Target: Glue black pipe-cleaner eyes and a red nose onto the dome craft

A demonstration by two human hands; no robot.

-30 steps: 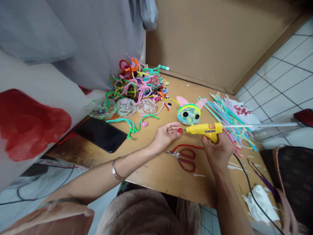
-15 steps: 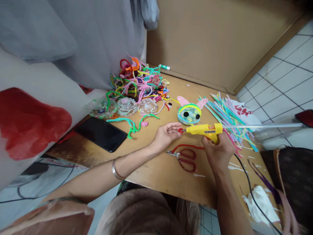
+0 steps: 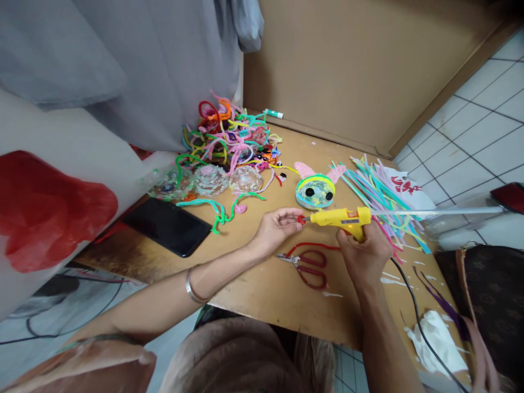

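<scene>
My right hand [image 3: 363, 243] is wrapped round the handle of a yellow hot glue gun [image 3: 338, 217]; a long clear glue stick [image 3: 438, 211] sticks out of its back end. The nozzle touches, or nearly touches, a small red piece [image 3: 301, 219] pinched in the fingertips of my left hand [image 3: 279, 226]. What the red piece is made into is too small to tell. Just beyond the gun sits a round animal face [image 3: 315, 192] with pink ears, black eyes and a green and yellow rim. Red-handled scissors [image 3: 312, 268] and a red pipe cleaner [image 3: 317, 245] lie below my hands.
A black phone or tablet [image 3: 168, 226] lies at left. Behind it rises a heap of coloured pipe cleaners [image 3: 233, 139]. More pipe cleaners [image 3: 385, 191] are spread at right. The gun's black cord [image 3: 415, 305] runs past crumpled white tissue [image 3: 437, 341] and a brown bag [image 3: 478, 295].
The view has shifted very slightly. Both hands, the glue gun and the red piece keep nearly the same positions relative to each other.
</scene>
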